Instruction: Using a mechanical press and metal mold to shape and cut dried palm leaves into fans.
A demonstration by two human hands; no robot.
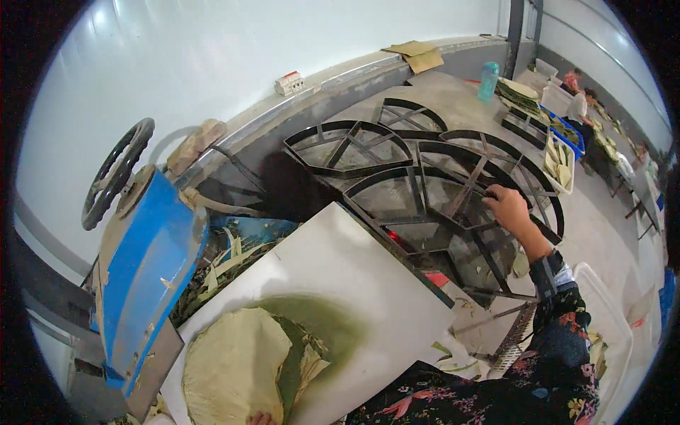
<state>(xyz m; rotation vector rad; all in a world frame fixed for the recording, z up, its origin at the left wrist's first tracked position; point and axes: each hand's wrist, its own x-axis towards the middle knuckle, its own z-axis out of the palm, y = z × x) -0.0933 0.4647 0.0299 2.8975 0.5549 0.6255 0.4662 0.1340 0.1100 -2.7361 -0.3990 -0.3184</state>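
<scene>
My right hand point(507, 205) is closed on a bar of a black fan-shaped metal frame point(470, 185), among similar frames beyond the white board point(326, 248). Left hand point(261, 418): only fingertips show at the lower edge, on the big pale leaf point(237, 354); can't tell if I'm pinching it. Leaf lies on the board, overlapping a green stain. Blue machine body point(152, 241) with black handwheel point(145, 134) at left.

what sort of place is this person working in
Probably a leaf-processing workshop: there's a blue machine with a black handwheel, fan-shaped black metal frames, and a large pale leaf on a white board.
</scene>
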